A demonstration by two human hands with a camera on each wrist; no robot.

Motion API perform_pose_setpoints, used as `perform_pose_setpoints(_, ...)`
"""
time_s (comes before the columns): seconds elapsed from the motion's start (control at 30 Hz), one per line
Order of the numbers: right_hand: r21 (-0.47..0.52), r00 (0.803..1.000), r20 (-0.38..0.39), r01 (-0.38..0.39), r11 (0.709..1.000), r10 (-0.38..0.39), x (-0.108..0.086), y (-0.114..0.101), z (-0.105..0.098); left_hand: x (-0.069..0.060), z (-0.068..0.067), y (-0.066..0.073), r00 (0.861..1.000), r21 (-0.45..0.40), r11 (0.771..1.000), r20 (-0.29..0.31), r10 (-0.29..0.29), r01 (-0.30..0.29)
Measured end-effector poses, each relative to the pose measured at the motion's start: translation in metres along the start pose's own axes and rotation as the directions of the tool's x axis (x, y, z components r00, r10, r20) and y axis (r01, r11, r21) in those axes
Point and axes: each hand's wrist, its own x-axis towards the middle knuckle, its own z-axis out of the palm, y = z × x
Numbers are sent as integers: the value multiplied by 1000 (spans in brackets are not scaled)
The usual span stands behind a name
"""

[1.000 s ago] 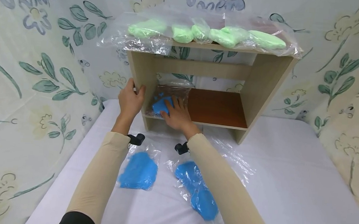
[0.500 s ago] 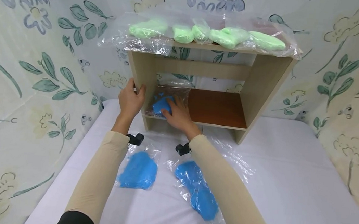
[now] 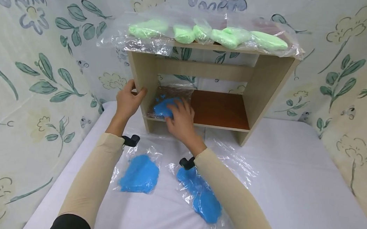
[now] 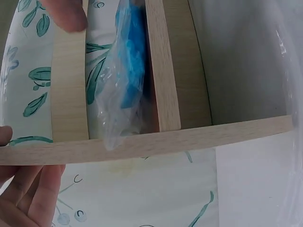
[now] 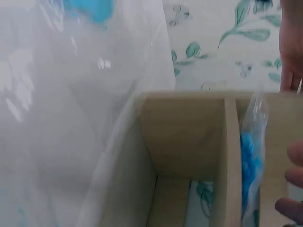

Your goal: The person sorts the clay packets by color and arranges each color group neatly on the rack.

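Pale wooden shelf [image 3: 220,109] gripped in left hand [image 3: 128,99], right hand [image 3: 181,122] loose, we should lightly pat the blue-filled plastic bag [image 3: 163,108] inside.

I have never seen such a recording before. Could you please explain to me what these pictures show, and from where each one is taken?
There is no machine here, only a person. The wide picture is taken from the head, looking forward and down; the other two come from the wrists, so the wooden shelf unit appears sideways. The left hand has its grip on the left side panel. The right hand is over a bag of blue material on the brown shelf board; I see no hold on it. On the white-covered table lie more bagged blue lumps. Bagged light green lumps rest on top of the unit.
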Motion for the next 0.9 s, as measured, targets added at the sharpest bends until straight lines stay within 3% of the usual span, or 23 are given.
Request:
perform_pose_setpoints(0.1, -35, 987, -155, 28, 999, -33, -23, -17, -7, 1, -3, -2, 999, -21, 999, 46, -23, 24)
perform_pose_setpoints(0.2, -76, 981, -186, 38, 996, -51, -47, -37, -15, 1, -6, -4, 996, -37, 998, 78, -42, 45)
perform_pose_setpoints(0.37, -98, 999, 8, 54, 994, -54, -78, -53, -8, 3, -11, -7, 995, -31, 998, 88, -46, 49)
perform_pose_setpoints(0.5, -114, 986, 161, -17, 993, 35, -90, -51, 12, 4, -11, -6, 995, -29, 998, 87, -45, 47)
perform_pose_setpoints(0.6, -144, 953, 248, -138, 980, 171, -90, -42, 26, 3, -9, -5, 995, -31, 998, 88, -45, 48)
perform_pose_setpoints(0.7, -153, 892, 340, -259, 954, 297, -87, -32, 37, 4, -8, -3, 995, -36, 998, 86, -40, 43)
perform_pose_setpoints(0.83, -93, 819, 426, -383, 919, 384, -80, -25, 45, 5, -7, -1, 997, -38, 999, 75, -30, 32)
perform_pose_setpoints(0.9, -66, 806, 433, -418, 906, 403, -78, -25, 48, 5, -7, -1, 996, -34, 999, 78, -31, 34)
